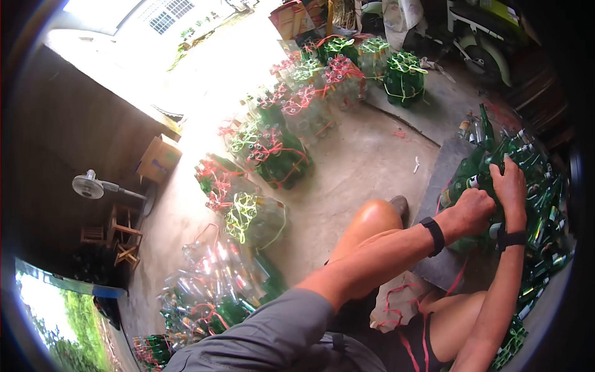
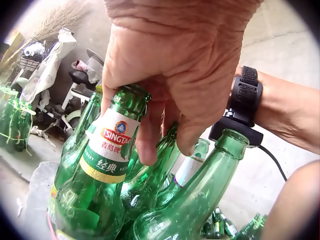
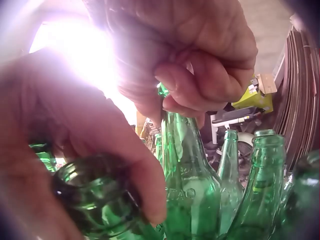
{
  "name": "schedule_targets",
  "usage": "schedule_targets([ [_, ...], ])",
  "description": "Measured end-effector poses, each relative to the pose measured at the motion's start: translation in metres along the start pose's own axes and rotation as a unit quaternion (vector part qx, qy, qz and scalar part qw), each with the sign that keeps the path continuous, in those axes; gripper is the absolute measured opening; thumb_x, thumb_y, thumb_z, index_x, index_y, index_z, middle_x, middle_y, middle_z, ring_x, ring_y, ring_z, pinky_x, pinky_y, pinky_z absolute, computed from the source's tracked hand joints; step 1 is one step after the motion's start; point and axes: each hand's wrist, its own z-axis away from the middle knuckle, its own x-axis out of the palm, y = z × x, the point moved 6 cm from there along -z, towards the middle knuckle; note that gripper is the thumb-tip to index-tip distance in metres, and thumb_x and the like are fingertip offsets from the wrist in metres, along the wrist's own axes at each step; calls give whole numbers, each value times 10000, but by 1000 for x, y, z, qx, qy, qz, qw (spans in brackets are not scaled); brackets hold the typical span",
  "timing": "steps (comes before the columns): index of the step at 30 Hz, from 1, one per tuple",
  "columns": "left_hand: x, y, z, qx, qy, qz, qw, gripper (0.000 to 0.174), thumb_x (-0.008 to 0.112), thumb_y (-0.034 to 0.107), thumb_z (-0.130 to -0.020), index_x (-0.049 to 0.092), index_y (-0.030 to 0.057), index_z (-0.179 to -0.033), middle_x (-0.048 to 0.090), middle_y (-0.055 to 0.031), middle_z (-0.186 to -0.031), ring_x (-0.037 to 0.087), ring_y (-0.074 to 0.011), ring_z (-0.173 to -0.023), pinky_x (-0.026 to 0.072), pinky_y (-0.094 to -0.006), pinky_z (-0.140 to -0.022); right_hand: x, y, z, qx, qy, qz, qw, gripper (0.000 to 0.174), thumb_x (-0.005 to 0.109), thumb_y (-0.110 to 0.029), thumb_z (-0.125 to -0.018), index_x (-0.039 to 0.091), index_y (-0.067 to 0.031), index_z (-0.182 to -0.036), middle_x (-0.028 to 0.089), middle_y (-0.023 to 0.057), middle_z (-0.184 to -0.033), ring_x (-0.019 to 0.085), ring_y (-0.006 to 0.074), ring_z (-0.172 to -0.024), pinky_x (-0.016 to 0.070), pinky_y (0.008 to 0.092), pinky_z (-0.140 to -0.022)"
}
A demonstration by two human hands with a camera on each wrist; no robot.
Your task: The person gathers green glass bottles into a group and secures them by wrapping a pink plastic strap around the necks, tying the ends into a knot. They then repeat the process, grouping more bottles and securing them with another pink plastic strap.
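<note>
A fan (image 1: pixel 87 185) and a box (image 1: pixel 158 158), its contents hidden, stand at the left. Tied bundles (image 1: pixel 279 158) of bottles cross the middle floor. At the right, loose green bottles (image 1: pixel 536 170) stand crowded and look empty. There the left hand (image 1: pixel 474 209) curls round a labelled bottle (image 2: pixel 107 150) at its neck. Just beside it, the right hand (image 1: pixel 509 183) pinches a second bottle (image 3: pixel 185 195) by its top.

tied bottle bundles (image 1: pixel 279 158), a fan (image 1: pixel 87 186), a scooter (image 1: pixel 482 46).
</note>
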Motion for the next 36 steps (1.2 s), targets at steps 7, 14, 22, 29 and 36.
schedule_targets([
  [7, -10, 2, 3, -5, -1, 9, 1000, 102, 727, 140, -618, 724, 96, -710, 682, -150, -700, 705, -348, -721, 570, -454, -668, 2, -4, -2, 8, -16, 10, 1000, 379, 618, -366, -939, 622, 9, -995, 690, 302, -1016, 642, 510, -978, 499, 597, -847],
  [14, -18, 3, 5, -17, -54, 8, 998, 222, 791, 228, -709, 780, 121, -904, 723, -168, -813, 724, -374, -833, 589, -486, -763, 7, -6, -4, 42, -41, 12, 998, 383, 644, -400, -905, 684, -29, -989, 704, 288, -1032, 660, 499, -1008, 533, 583, -863],
  [22, -21, 4, 4, -13, -71, 18, 997, 311, 774, 216, -732, 766, 159, -1037, 731, -151, -863, 718, -372, -865, 579, -489, -776, 7, -11, 3, 58, -55, 18, 997, 397, 645, -398, -903, 702, -22, -1020, 716, 281, -1032, 680, 472, -1011, 538, 550, -910],
  [29, -21, 1, 6, -14, -70, 15, 997, 322, 758, 208, -740, 755, 154, -1057, 730, -155, -863, 716, -374, -841, 577, -493, -765, 13, -3, 7, 46, -63, 16, 997, 388, 650, -399, -916, 689, -25, -1011, 715, 276, -1034, 674, 471, -1018, 538, 541, -903],
  [36, -23, -4, 1, -15, -51, 34, 998, 326, 754, 212, -750, 759, 161, -1072, 728, -160, -862, 712, -380, -849, 566, -503, -779, 22, 8, 1, 67, -132, 19, 989, 427, 656, -409, -909, 687, -9, -1055, 704, 282, -1109, 667, 465, -1065, 531, 536, -936],
])
